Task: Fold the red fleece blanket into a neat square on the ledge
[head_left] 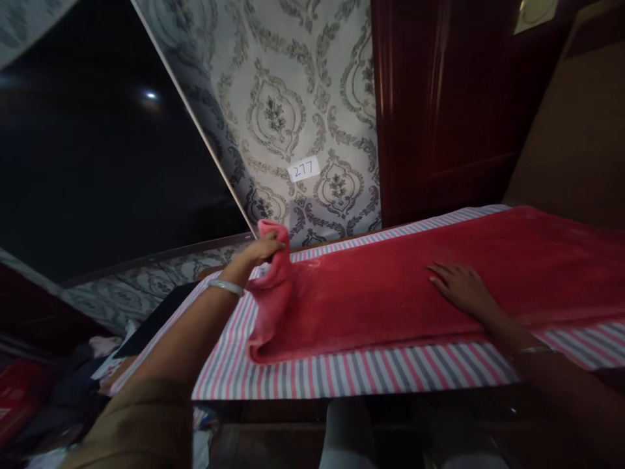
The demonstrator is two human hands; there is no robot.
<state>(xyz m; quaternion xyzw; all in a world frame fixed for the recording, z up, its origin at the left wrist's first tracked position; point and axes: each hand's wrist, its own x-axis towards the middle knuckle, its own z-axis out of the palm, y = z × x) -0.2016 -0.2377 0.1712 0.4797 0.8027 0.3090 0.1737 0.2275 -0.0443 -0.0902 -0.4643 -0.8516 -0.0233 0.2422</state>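
the red cloth (381, 286) lay on the striped cover (299, 381); the left hand (266, 247) gripped its raised end with closed fingers, the right hand (459, 286) rested on it, fingers extended. the step seemed to be lifting this end; the next move probably called for a steady grip

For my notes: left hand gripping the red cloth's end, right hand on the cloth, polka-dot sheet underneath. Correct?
Wrong pattern: the head view shows a striped sheet. The left hand grips the end of the red cloth; the right hand lies on it.
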